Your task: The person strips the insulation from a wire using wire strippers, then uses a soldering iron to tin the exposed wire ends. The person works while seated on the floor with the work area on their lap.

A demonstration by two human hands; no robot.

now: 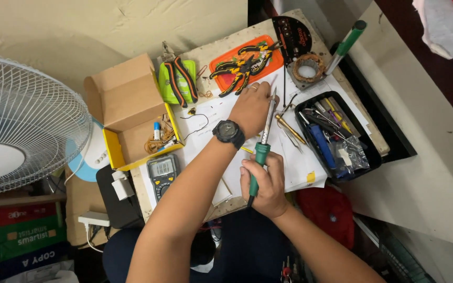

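My right hand [262, 183] grips the green handle of a soldering iron [266, 128], whose metal shaft points away from me toward the far side of the table. My left hand [251, 107], wearing a black wristwatch and a ring, rests on white paper sheets [294, 157] with its fingertips beside the iron's tip. What the fingertips pinch, if anything, is too small to tell. A small component with a thin black wire [197, 121] lies on the paper left of my left hand.
An orange tray [221, 63] holds black-and-yellow pliers. A green cutter pack [176, 81], an open cardboard box [132, 112], a multimeter [162, 173], a black tray of tools [336, 136], a copper coil [307, 65] and a green marker [348, 42] surround it. A white fan [22, 120] stands left.
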